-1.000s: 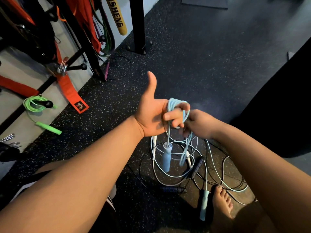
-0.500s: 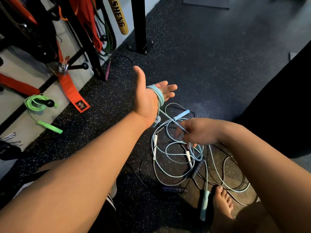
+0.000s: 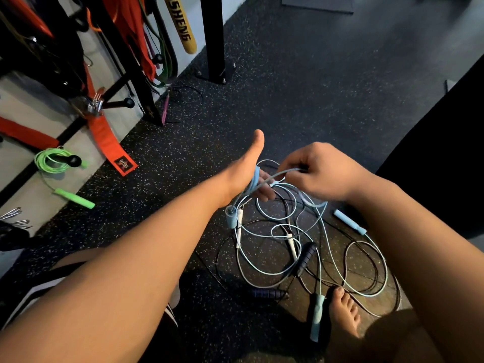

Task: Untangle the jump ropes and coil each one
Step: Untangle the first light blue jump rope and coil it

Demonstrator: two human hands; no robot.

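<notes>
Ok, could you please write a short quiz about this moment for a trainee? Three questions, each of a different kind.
1. True or false: the light blue rope is wound around the left hand, whose thumb points up.
2. What is the right hand doing?
A. It rests flat on the floor.
B. It pinches a strand of the light blue rope.
C. It holds a black jump rope.
3. Fill in: the coiled jump rope hanging on the peg at the left is ____ in colour.

Key: 1 true; 2 B; 3 green.
</notes>
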